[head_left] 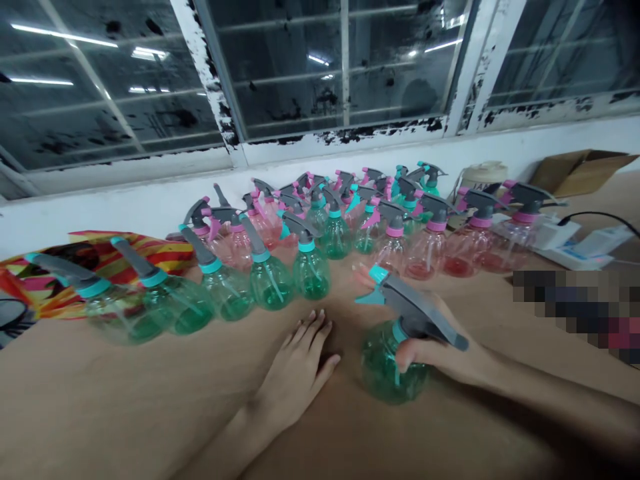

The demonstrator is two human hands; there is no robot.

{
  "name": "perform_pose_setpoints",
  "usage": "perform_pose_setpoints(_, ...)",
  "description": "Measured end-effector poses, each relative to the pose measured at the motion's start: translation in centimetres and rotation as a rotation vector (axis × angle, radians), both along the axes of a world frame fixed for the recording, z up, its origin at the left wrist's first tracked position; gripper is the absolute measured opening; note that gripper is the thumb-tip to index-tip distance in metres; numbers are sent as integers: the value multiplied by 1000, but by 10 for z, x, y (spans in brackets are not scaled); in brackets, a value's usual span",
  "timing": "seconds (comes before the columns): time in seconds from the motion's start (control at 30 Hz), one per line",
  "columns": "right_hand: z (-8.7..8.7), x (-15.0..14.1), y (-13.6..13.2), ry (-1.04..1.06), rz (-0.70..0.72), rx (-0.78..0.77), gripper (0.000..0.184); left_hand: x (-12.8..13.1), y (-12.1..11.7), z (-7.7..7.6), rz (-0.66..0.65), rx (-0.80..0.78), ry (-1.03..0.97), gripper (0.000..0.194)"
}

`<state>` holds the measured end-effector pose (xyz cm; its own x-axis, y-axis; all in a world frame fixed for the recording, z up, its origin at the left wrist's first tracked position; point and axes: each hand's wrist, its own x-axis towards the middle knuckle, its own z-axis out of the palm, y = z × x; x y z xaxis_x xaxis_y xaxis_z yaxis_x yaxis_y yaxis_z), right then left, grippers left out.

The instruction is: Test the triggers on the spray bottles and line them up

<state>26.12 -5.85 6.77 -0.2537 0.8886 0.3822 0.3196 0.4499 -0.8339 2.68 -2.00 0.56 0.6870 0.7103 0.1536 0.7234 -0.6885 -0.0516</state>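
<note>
My right hand [440,340] is wrapped round the neck of a green spray bottle [383,367] with a grey and turquoise trigger head. The thumb shows at the near side; the other fingers are mostly hidden behind the bottle. My left hand [300,367] lies flat on the wooden table [165,407], fingers stretched out and holding nothing. Just beyond its fingertips stands another green spray bottle [311,273], the right end of a row of similar green ones. Clear pink spray bottles [425,253] with pink collars stand beyond my right hand.
Several more green and pink spray bottles crowd toward the wall [100,200]. A striped red-yellow bag [160,250] lies at the left. A white power strip [575,253] with a black cable, a cardboard box [580,170] and a pale container [483,177] are at the right, below windows.
</note>
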Motion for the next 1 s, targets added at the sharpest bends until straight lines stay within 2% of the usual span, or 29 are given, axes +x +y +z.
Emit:
perform_pose_setpoints(0.13, -10, 10, -11, -12, -158, 50, 64, 0, 0, 2, -4, -11, -19, 47)
perform_pose_setpoints(0.33, -13, 20, -31, -159, -290, 78, 31, 2, -1, 3, -2, -1, -27, 47)
perform_pose_setpoints(0.43, -11, 21, -28, -191, -356, 49, 31, 3, -1, 2, 0, 4, -30, 47)
perform_pose_setpoints(0.53, -9, 22, -9, -239, -400, 42, 38, 3, -1, 2, 0, 11, -36, 47)
perform_pose_setpoints(0.6, -7, 22, 10, -303, -426, 97, 37, 3, -1, 2, -3, 11, -43, 47)
perform_pose_setpoints(0.8, 2, 12, 65, -445, -509, 109, 35, 3, -1, 2, 7, -14, -47, 47)
perform_pose_setpoints(1.0, 2, -2, 96, -557, -644, 128, 40, 2, -2, 1, -1, -13, -64, 46)
